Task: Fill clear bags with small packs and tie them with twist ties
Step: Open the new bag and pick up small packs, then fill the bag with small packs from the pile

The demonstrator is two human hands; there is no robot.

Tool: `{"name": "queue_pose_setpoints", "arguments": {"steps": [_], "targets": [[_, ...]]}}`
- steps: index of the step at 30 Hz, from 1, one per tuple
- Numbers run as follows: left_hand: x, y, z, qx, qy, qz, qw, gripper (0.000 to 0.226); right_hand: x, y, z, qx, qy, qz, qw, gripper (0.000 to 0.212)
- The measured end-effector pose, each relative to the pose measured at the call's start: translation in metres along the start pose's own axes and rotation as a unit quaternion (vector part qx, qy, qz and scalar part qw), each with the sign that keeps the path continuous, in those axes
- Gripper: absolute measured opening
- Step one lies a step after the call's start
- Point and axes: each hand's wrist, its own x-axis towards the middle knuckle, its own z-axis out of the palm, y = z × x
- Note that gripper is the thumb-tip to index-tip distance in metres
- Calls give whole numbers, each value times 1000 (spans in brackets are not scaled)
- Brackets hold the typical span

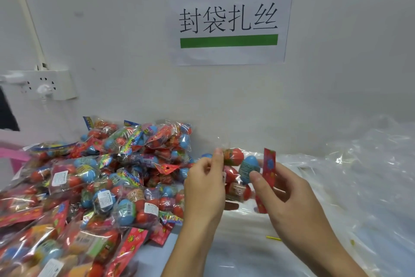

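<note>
Both hands, my left hand (pixel 205 183) and right hand (pixel 284 194), are pinching one filled clear bag (pixel 238 173) between them, above the bench (pixel 224 252). I am judging the slick film could slip and spill packs. Finished bags (pixel 89 182) are heaping left; a yellow twist tie (pixel 274 238) is lying near; a white wall (pixel 123 40) is carrying a paper sign (pixel 229 18).

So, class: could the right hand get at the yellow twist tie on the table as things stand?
Probably not at once: the right hand grips the bag of packs. The yellow twist tie lies uncovered just below it, so once freed, likely yes.
</note>
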Motion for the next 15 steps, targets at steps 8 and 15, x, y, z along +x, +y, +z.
{"name": "queue_pose_setpoints", "arguments": {"steps": [8, 15], "targets": [[10, -18, -15, 182, 66, 8, 981, 31, 5, 6, -12, -15, 117, 2, 993, 18], [16, -26, -42, 244, 178, 7, 953, 32, 4, 6, -9, -28, 95, 7, 995, 12]]}}
